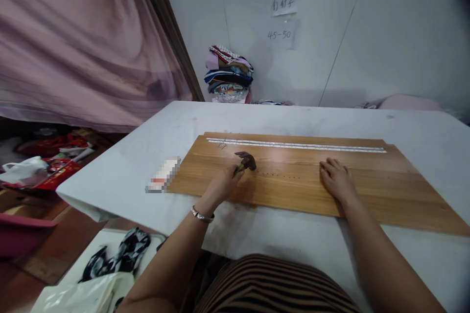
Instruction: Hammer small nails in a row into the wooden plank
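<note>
The left hand (226,183), clasped round the hammer (248,160), holds it above the board (396,186); its handle runs forward and rightward, claw leftward, face apparently rightward. Well to its right, the right hand (336,180) rests unclenched on the board.

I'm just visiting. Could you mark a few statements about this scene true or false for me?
1. The left hand holds a hammer. True.
2. The right hand is raised high above the wooden board. False: the right hand rests on the wooden board.
3. Small dark dots form a row between the hands. True.
4. A bracelet circles the right wrist. False: the bracelet is on the left.
</note>
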The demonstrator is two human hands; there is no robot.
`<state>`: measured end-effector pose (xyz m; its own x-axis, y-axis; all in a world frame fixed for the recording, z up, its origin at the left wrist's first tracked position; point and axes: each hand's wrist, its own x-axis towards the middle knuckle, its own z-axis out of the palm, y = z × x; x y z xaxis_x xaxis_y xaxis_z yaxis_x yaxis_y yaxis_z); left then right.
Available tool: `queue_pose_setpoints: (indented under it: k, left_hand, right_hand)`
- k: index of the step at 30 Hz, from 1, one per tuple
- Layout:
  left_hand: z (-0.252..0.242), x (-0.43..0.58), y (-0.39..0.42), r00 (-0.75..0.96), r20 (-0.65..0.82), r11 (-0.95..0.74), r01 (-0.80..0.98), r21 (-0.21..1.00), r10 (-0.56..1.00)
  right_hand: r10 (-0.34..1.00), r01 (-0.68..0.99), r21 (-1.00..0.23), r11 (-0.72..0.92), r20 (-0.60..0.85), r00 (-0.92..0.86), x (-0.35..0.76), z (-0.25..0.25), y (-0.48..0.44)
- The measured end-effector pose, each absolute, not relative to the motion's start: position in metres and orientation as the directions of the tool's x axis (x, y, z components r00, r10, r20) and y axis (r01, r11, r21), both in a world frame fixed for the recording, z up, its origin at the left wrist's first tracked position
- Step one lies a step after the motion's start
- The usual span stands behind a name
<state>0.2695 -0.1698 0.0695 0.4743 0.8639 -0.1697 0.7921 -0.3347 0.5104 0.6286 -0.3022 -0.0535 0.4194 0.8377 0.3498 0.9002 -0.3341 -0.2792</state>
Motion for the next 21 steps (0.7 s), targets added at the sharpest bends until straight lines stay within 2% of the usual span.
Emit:
queue_pose_setpoints:
  k: [6, 15, 21]
  left_hand:
    - [0.0667, 0.2701, -0.1712, 0.467, -0.196, -0.331, 0.813, 0.480, 0.863]
    - [0.0682, 0.2681, -0.1692, 0.478, -0.172, -0.332, 0.786, 0.522, 0.861]
    - [0.0637, 0.2688, -0.1703, 0.475, -0.190, -0.337, 0.805, 0.488, 0.859]
  right_hand:
    - [0.839, 0.897, -0.263, -0.354, 0.333, 0.429, 0.6303, -0.0561, -0.3017]
    - [0.836, 0.893, -0.273, -0.357, 0.333, 0.436, 0.6303, -0.0564, -0.3015]
    - [0.841, 0.896, -0.275, -0.349, 0.330, 0.429, 0.6303, -0.0551, -0.3017]
